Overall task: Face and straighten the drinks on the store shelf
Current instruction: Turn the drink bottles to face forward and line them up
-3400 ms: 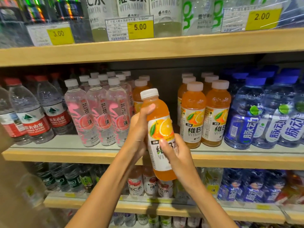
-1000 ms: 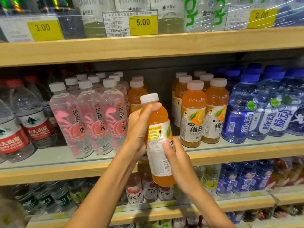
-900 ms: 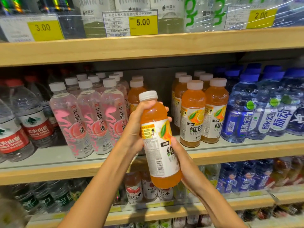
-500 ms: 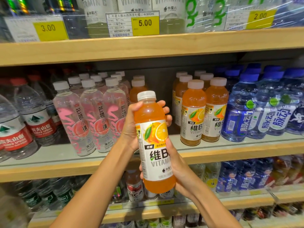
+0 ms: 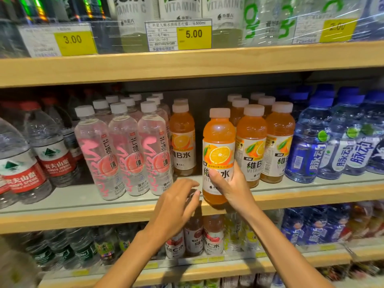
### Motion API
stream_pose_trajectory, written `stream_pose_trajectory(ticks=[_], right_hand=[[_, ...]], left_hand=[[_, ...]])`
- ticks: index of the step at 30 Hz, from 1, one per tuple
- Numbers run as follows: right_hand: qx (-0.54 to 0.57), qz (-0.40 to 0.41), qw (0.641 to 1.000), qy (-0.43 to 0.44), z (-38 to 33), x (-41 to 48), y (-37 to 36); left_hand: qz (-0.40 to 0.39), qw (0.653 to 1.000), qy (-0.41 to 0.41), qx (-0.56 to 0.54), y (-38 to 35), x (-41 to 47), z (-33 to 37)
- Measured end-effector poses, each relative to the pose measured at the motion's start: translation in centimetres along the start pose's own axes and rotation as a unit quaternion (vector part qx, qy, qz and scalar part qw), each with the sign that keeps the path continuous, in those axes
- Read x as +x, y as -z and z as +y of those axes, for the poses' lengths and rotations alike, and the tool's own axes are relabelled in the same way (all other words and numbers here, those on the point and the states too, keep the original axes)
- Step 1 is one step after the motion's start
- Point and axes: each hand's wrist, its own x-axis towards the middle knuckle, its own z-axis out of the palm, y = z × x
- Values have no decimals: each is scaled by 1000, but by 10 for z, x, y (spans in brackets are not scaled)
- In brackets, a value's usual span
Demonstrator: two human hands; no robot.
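An orange vitamin B drink bottle (image 5: 218,142) with a white cap stands upright at the front edge of the middle shelf (image 5: 104,215), its orange-slice label facing me. My right hand (image 5: 230,183) grips its lower label, thumb across the front. My left hand (image 5: 176,206) hovers just left of the bottle, fingers loosely curled, holding nothing. Matching orange bottles (image 5: 251,146) stand in rows to its right, and one more orange bottle (image 5: 182,142) stands further back on its left.
Pink-labelled clear bottles (image 5: 124,154) fill the shelf to the left, then red-labelled water bottles (image 5: 52,154). Blue bottles (image 5: 324,150) crowd the right. Price tags (image 5: 178,35) hang on the upper shelf. More drinks (image 5: 212,238) line the lower shelf.
The bottle turned until its label faced front, then moved forward onto the middle shelf. My left hand let go of it and dropped to its left side.
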Motion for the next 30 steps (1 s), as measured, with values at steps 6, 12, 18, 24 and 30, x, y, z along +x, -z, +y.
stream_pose_trajectory(ticks=[6, 12, 18, 24, 30], right_hand=[[-26, -1, 1000, -9, 15, 18, -3], [-81, 27, 996, -16, 13, 10, -6], [-305, 194, 932, 15, 17, -17, -29], [-389, 178, 904, -14, 16, 4, -36], [-483, 183, 853, -67, 17, 40, -43]], left_hand=[[-32, 956, -201, 212, -9, 0, -20], [-36, 940, -232, 248, -12, -2, -28], [-16, 942, -246, 227, -8, -10, -35], [-3, 933, -270, 239, -4, -15, -46], [7, 936, -266, 232, -6, -16, -48]])
